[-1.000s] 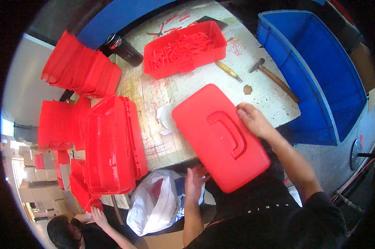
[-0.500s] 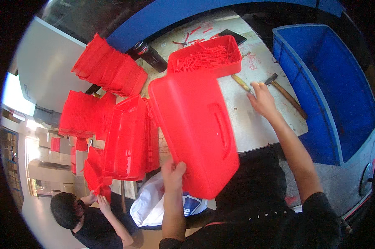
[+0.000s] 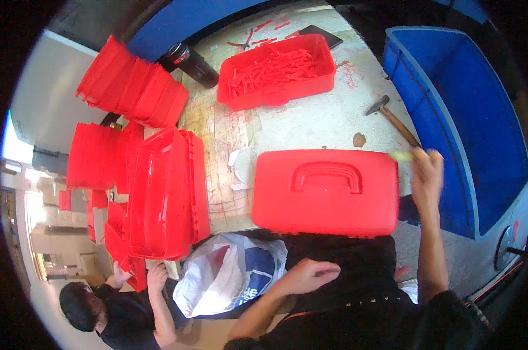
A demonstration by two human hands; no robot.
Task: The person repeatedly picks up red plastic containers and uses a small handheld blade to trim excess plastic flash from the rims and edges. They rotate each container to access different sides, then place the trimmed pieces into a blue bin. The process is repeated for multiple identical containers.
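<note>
A red plastic box lid (image 3: 275, 201) with a moulded carrying handle lies at the table's near edge, in front of my body. My right hand (image 3: 428, 178) is closed just off the lid's right end. From it a blurred tool with a yellow-green handle (image 3: 401, 156) points left across the lid's corner; its kind is not clear. My left hand (image 3: 307, 275) hovers over my lap, below the lid, fingers stretched out and holding nothing. A hammer (image 3: 395, 119) with a wooden handle rests beyond my right hand, its handle end near my fingers.
A red bin of thin red plastic strips (image 3: 278, 73) sits farther back, a black bottle (image 3: 192, 65) beside it. Stacked red boxes (image 3: 164, 198) line the left. A blue crate (image 3: 445, 134) stands right, a white bag (image 3: 208, 280) below. A co-worker (image 3: 109, 309) handles red parts at lower left.
The lid has gone from tilted in my left hand to lying on the table. My left hand has let go and moved right; my right hand has moved right and nearer with the yellow-handled tool.
</note>
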